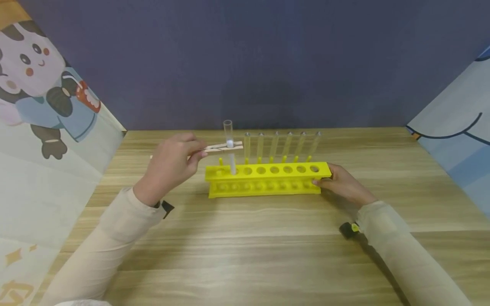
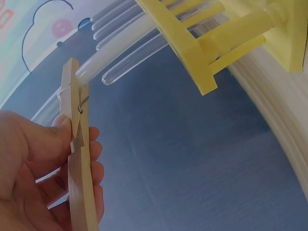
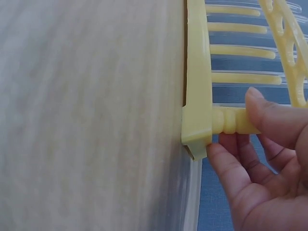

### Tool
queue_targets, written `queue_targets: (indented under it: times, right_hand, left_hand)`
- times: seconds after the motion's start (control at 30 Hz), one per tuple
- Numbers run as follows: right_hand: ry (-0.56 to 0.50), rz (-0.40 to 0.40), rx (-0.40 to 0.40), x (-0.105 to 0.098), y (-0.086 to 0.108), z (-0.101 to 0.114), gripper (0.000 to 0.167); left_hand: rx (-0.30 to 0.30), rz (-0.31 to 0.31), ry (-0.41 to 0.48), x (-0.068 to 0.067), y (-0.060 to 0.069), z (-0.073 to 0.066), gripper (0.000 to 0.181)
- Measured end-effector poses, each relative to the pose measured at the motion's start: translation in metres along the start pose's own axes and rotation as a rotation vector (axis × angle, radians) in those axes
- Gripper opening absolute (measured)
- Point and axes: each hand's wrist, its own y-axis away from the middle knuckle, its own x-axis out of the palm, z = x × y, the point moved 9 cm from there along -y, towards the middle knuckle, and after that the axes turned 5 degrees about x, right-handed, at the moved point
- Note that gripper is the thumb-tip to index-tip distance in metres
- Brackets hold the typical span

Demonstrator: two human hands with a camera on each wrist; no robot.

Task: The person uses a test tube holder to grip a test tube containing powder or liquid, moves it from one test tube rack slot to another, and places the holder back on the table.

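Note:
My left hand (image 1: 171, 163) pinches a wooden test tube clamp (image 2: 83, 178) by its handles, thumb on one side and fingers on the other. The clamp's jaws are around a glass test tube (image 1: 228, 130) with white contents in its lower part. That tube stands nearly upright, its lower end at a hole near the left end of the yellow test tube rack (image 1: 264, 170); how deep it sits, I cannot tell. At the rack's right end, my right hand (image 1: 345, 186) grips the end post (image 3: 236, 120) between thumb and fingers.
Several clear test tubes (image 1: 289, 144) stand upside down on the rack's rear pegs. The rack rests on a wood-grain table (image 1: 264, 250). A dark wall panel (image 1: 264, 63) rises behind it, with a cartoon-printed panel (image 1: 46, 178) on the left.

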Motion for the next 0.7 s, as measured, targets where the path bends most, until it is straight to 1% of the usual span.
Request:
queue_targets:
  times: [0.2, 0.4, 0.57, 0.7]
  right_hand:
    - [0.01, -0.01, -0.015, 0.0, -0.001, 0.001, 0.046]
    - [0.004, -0.009, -0.011, 0.001, -0.001, 0.0, 0.045]
    - [0.002, -0.006, -0.01, 0.001, -0.001, 0.0, 0.046]
    - [0.005, -0.013, -0.006, 0.0, -0.001, -0.001, 0.046]
  left_hand:
    - [-0.007, 0.012, 0.015, 0.004, 0.001, 0.001, 0.011]
    - [-0.007, 0.005, 0.008, 0.006, 0.003, 0.0, 0.013]
    - [-0.019, 0.017, 0.002, 0.011, 0.005, 0.002, 0.015]
    - [-0.016, 0.017, 0.005, 0.013, 0.006, 0.002, 0.015]
